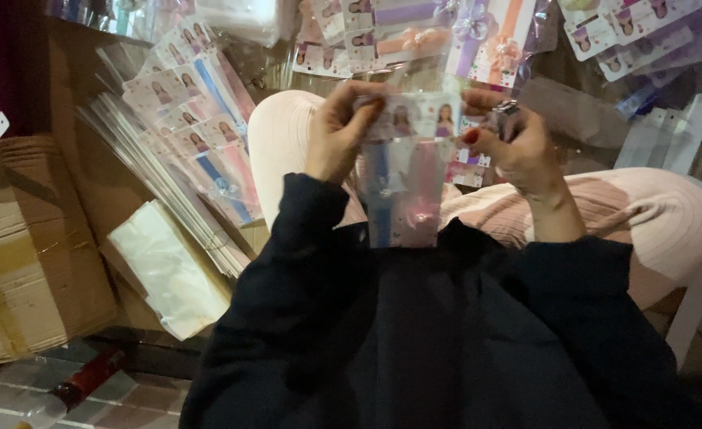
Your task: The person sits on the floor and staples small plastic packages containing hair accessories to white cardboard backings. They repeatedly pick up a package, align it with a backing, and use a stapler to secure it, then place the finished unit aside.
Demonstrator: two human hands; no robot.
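Note:
Both my hands hold one clear plastic packet (402, 179) up over my lap. Inside it are a blue band and a pink band under a printed card with small pictures. My left hand (339, 131) pinches the packet's top left corner. My right hand (510, 143), with red nails and a ring, pinches the top right corner. The packet hangs down between my dark sleeves.
A fanned pile of similar packets (200, 135) lies to the left, beside empty clear sleeves (164, 266) and a cardboard box (33, 246). More packets (446, 36) lie ahead and at the top right (629, 32). A white stool edge (696, 306) stands at the right.

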